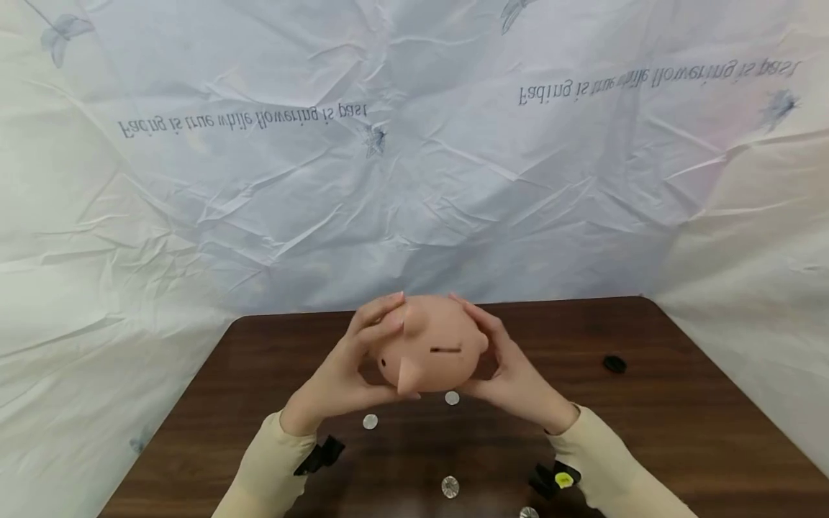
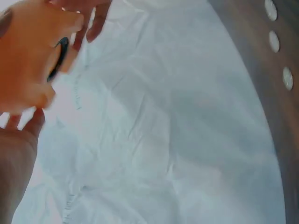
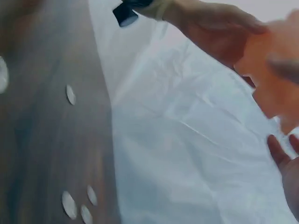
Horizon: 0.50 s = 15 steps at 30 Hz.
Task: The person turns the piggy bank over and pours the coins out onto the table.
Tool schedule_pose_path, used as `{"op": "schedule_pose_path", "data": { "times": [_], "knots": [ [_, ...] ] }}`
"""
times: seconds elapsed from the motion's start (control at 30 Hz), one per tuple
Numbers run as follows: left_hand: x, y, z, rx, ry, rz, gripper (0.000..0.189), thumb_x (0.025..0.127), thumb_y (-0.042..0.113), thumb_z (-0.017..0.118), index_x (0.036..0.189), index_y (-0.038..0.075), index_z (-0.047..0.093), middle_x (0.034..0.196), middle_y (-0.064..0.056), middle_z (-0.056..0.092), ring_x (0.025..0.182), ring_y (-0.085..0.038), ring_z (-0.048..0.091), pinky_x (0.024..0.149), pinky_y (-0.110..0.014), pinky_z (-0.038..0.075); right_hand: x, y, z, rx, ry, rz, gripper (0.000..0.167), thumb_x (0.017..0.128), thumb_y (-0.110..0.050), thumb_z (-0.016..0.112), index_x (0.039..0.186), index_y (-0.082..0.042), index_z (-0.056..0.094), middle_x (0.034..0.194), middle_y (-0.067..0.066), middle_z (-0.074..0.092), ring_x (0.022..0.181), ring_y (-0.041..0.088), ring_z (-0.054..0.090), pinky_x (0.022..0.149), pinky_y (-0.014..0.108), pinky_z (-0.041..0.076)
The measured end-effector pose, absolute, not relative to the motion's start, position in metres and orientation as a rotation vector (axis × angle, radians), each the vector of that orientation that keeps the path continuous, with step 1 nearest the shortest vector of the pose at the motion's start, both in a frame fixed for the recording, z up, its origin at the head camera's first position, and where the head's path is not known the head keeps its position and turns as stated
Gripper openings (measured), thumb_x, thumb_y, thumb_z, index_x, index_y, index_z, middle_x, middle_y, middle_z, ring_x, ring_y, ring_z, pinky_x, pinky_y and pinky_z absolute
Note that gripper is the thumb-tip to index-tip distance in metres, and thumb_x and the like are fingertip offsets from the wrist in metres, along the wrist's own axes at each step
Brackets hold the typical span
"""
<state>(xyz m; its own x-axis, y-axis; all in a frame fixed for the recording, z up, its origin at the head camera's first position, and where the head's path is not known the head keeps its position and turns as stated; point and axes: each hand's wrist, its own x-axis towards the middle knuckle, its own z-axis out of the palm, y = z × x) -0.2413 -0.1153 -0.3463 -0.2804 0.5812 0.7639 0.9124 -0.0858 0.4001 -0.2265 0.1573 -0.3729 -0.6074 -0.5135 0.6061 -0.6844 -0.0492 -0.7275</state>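
A pink piggy bank is held up above the table between both hands, its slotted back facing the head camera and its snout toward the left. My left hand grips the head end, fingers over the far side and thumb beneath an ear. Around the tail end my right hand curls its fingers and thumb. On the piggy bank's underside, the left wrist view shows a dark round ring among the stubby legs. Below the bank, silver coins lie scattered on the tabletop.
On the right of the dark wooden table lies a small black round piece. Another coin is nearer the front edge. White printed sheeting hangs behind the table and along both sides.
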Motion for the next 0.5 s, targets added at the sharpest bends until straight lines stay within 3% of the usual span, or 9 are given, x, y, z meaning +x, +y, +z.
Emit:
{"op": "schedule_pose_path", "data": {
  "times": [0.1,0.17,0.27,0.37,0.43,0.5],
  "knots": [
    [-0.246,-0.113,-0.352,-1.507,-1.984,-1.38,0.103,0.076,0.006,0.09,0.159,0.021,0.03,0.162,-0.013,0.025,0.141,-0.029,0.04,0.095,-0.035,0.055,-0.232,0.164,-0.37,1.223,-2.144,1.686,0.1,0.086,0.0,0.079,0.163,-0.02,0.018,0.161,0.008,0.029,0.135,0.022,0.046,0.097,0.034,0.053],
    [-0.252,-0.109,-0.36,-1.265,-2.219,-1.564,0.091,0.085,0.015,0.085,0.158,0.025,0.031,0.156,-0.009,0.038,0.13,-0.022,0.052,0.087,-0.034,0.058,-0.24,0.166,-0.374,1.052,-2.296,1.79,0.085,0.092,-0.011,0.076,0.16,-0.022,0.027,0.149,0.006,0.044,0.122,0.02,0.056,0.092,0.037,0.055],
    [-0.26,-0.104,-0.375,-0.854,-2.541,-1.848,0.07,0.097,0.039,0.069,0.155,0.02,0.035,0.14,-0.009,0.053,0.114,-0.02,0.063,0.086,-0.04,0.059,-0.25,0.167,-0.382,0.782,-2.536,1.925,0.06,0.102,-0.032,0.063,0.154,-0.014,0.039,0.125,0.011,0.062,0.104,0.025,0.066,0.088,0.048,0.057],
    [-0.261,-0.101,-0.379,-0.694,-2.652,-1.951,0.065,0.103,0.05,0.054,0.152,0.011,0.037,0.133,-0.015,0.058,0.109,-0.025,0.066,0.086,-0.043,0.059,-0.254,0.166,-0.388,0.688,-2.633,1.943,0.056,0.107,-0.042,0.049,0.15,-0.007,0.042,0.107,0.014,0.068,0.09,0.031,0.069,0.085,0.054,0.056],
    [-0.257,-0.103,-0.374,-0.757,-2.602,-1.872,0.068,0.1,0.048,0.061,0.154,0.016,0.034,0.138,-0.009,0.056,0.113,-0.022,0.064,0.088,-0.041,0.058,-0.252,0.166,-0.386,0.743,-2.55,1.943,0.057,0.105,-0.039,0.055,0.154,-0.013,0.039,0.118,0.011,0.067,0.099,0.027,0.069,0.086,0.05,0.057],
    [-0.25,-0.106,-0.364,-0.916,-2.466,-1.784,0.077,0.095,0.034,0.073,0.158,0.024,0.029,0.145,-0.004,0.049,0.12,-0.021,0.06,0.091,-0.04,0.057,-0.25,0.169,-0.381,0.897,-2.37,1.966,0.064,0.102,-0.025,0.064,0.158,-0.017,0.033,0.134,0.012,0.059,0.114,0.024,0.063,0.091,0.044,0.056]
  ]
}}
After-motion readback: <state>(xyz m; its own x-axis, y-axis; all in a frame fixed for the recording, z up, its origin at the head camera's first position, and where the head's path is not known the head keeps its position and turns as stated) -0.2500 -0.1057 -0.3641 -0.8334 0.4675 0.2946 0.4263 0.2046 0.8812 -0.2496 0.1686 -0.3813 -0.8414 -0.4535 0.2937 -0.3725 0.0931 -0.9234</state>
